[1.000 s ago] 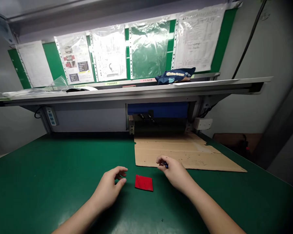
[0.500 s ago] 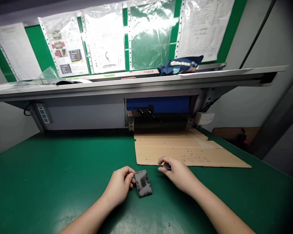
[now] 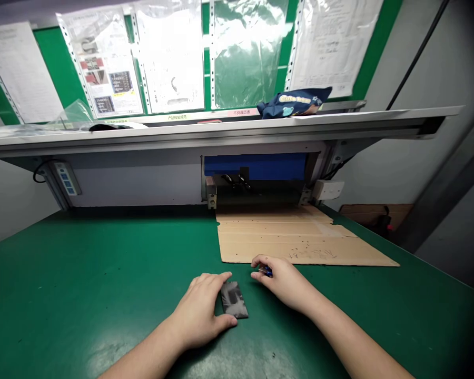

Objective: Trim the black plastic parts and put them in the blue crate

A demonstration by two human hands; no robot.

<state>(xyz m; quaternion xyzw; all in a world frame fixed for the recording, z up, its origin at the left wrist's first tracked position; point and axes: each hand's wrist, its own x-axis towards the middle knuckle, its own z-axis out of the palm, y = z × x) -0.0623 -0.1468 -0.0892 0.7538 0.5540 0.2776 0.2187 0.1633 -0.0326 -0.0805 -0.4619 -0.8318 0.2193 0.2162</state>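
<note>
A flat, dark grey rectangular piece (image 3: 234,301) with blackish smudges and a paler patch lies on the green tabletop. My left hand (image 3: 203,310) is spread along its left side, index finger by the upper edge and thumb by the lower edge. Whether those fingertips press on it I cannot tell. To the right, my right hand (image 3: 280,279) is curled round a small blue tool with a metallic tip (image 3: 266,270). Most of that tool is hidden in the palm, so its kind is unclear. A gap separates this hand from the grey piece.
Beyond my right hand, a cardboard sheet (image 3: 276,242) with dark specks lies on the green table (image 3: 122,258). A shelf (image 3: 161,138) crosses above, carrying a dark blue pouch (image 3: 294,102). A power strip (image 3: 66,178) is fixed at the left, and a white switch box (image 3: 328,189) at the right.
My left hand has let go of its pinch on the grey piece's left edge and spread its thumb and fingers around that side. The piece now lies flat. My right hand has barely moved.
</note>
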